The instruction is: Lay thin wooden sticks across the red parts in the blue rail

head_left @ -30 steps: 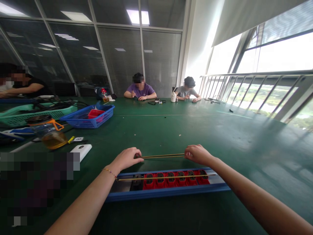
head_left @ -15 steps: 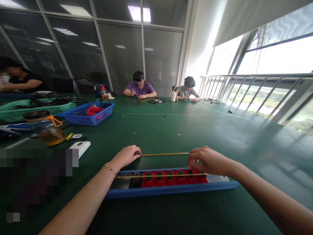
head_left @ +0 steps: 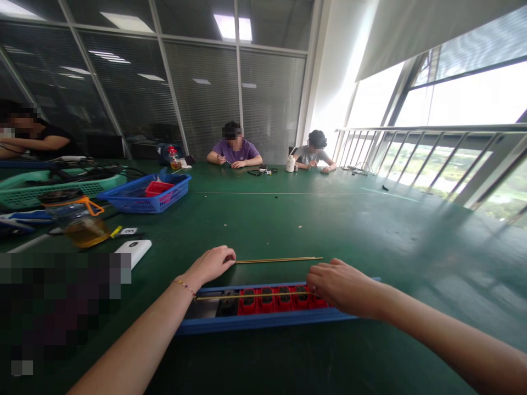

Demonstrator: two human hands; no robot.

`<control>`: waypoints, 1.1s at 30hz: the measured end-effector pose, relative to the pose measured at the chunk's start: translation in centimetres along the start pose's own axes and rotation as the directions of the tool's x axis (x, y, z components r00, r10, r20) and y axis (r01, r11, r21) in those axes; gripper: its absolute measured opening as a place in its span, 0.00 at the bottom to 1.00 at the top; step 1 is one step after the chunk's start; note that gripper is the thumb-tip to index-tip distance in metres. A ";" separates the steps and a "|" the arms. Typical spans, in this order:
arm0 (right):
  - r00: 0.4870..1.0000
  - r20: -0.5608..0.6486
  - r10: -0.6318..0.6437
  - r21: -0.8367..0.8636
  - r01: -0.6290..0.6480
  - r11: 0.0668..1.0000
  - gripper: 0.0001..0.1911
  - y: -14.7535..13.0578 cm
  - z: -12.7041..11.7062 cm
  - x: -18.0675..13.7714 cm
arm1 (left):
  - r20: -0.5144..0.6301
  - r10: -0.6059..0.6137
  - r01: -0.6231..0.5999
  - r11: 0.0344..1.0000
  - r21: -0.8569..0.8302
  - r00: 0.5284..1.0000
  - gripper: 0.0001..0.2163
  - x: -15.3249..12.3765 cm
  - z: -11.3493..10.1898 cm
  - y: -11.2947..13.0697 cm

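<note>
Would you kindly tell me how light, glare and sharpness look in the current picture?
In the head view, the window is overexposed, nearly white; in that same view, pale glare streaks the table on the right, the glass wall is dim, coarse pixels mask the lower left, and the left hand and right hand look fairly sharp.

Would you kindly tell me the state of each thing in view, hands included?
Left hand: closed on left end of thin rods
Right hand: over single rod, grip unclear
Thin rods: side by side
Single rod: lengthwise over red blocks
Blue tray: holding red blocks
Jar: lidded, partly filled
Blue basket: open, holding red container
Green basket: open, holding dark cables
Window blind: partly lowered
</note>
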State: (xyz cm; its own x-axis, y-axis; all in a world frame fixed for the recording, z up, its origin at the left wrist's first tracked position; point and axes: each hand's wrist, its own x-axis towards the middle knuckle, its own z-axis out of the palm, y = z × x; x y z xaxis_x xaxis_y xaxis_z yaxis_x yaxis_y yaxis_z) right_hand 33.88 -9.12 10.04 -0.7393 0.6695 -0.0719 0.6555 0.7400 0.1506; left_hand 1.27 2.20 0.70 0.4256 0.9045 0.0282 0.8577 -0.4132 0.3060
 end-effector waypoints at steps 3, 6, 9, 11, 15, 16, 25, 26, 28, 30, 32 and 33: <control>0.998 -0.021 0.058 -0.030 -0.058 0.998 0.10 0.3 -0.4 -1.0 | -0.003 0.001 -0.002 1.000 -0.002 1.000 0.11 -0.1 -0.1 0.2; 0.978 -0.039 0.204 0.046 -0.202 0.978 0.08 1.6 -1.2 -2.8 | -0.011 0.010 -0.010 1.000 0.005 1.000 0.10 -0.1 -0.1 0.2; 0.937 -0.060 0.345 0.124 -0.336 0.934 0.05 3.7 -1.6 -4.7 | -0.011 0.004 -0.004 1.000 0.007 1.000 0.10 -0.1 0.0 0.2; 0.907 -0.056 0.418 0.142 -0.408 0.902 0.04 5.2 -1.2 -5.6 | -0.018 0.004 -0.004 1.000 0.003 1.000 0.11 -0.1 0.0 0.1; 0.903 0.020 0.430 0.150 -0.428 0.891 0.04 7.5 1.2 -5.3 | -0.035 0.018 -0.018 1.000 0.000 0.999 0.12 -0.2 0.0 0.1; 0.907 0.035 0.419 0.157 -0.419 0.894 0.04 7.8 2.0 -4.8 | -0.040 0.017 -0.017 1.000 0.001 0.999 0.13 -0.2 0.0 0.2; 0.963 0.034 0.269 0.050 -0.271 0.961 0.10 6.1 5.5 3.3 | -0.038 0.029 -0.029 1.000 0.007 0.999 0.21 -0.6 -1.0 1.6; 0.963 0.038 0.269 0.035 -0.270 0.962 0.10 5.7 5.6 4.2 | -0.034 0.042 -0.042 0.999 0.018 0.999 0.20 -0.6 -1.1 1.6; 0.960 0.035 0.279 0.013 -0.279 0.960 0.10 5.1 5.7 5.9 | -0.020 0.065 -0.065 0.997 0.034 0.998 0.18 -0.6 -1.1 1.5; 0.957 0.035 0.286 0.005 -0.287 0.958 0.11 4.7 5.8 7.2 | 0.000 0.076 -0.076 0.996 0.040 0.997 0.15 -0.6 -1.1 1.5; 0.958 0.040 0.285 0.003 -0.285 0.958 0.10 4.5 6.0 8.0 | 0.011 0.074 -0.074 0.996 0.047 0.997 0.13 -0.7 -1.1 1.4; 0.958 0.044 0.283 0.003 -0.284 0.959 0.09 4.5 6.0 8.2 | 0.012 0.073 -0.074 0.996 0.053 0.997 0.12 -0.7 -1.1 1.5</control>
State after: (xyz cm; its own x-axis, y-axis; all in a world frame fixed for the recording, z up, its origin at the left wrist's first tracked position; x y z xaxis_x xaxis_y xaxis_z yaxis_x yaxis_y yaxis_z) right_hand 31.73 0.11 4.17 -0.5158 0.8539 -0.0696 0.8388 0.5198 0.1618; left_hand 1.91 1.10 2.20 0.4906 0.8705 0.0390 0.8382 -0.4836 0.2519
